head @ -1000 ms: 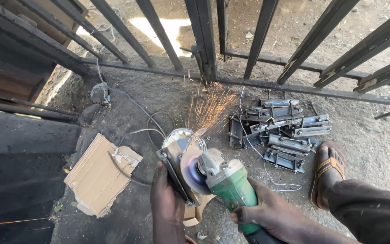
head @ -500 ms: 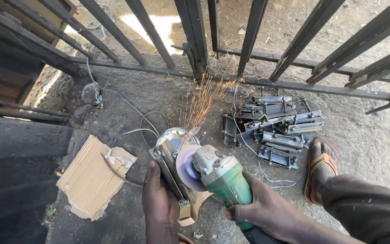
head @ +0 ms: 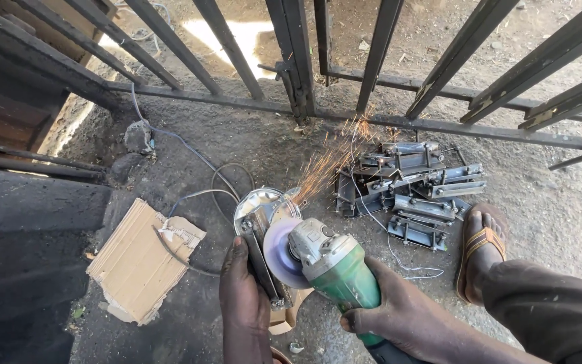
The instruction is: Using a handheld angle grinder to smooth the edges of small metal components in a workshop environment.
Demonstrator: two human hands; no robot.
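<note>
From the head camera, little had changed over the last second: we had kept the same hold on both things, the sparks had gone on flying up and away toward the gate, and only our view had shifted a little, so the cardboard and the heap of parts sat slightly lower and to the right of where they were. We judged from this that the grinding was in full run, neither starting nor ending.

Our left hand was closed around the metal bracket, a flat steel piece with a bright, shiny face, held upright just above the dirt floor. Our right hand was clamped on the green body of the angle grinder, with its blurred, pale purple disc touching the edge of the bracket. The bracket's upper part looked ground to bare silver, while its lower edge stayed dark.

Just to the right lay a pile of similar steel brackets, grey and bolted, with a thin white wire across them. Our sandalled foot rested beside that pile. A torn piece of cardboard lay to the left, and a grey cable looped over the floor toward the black iron gate.
</note>
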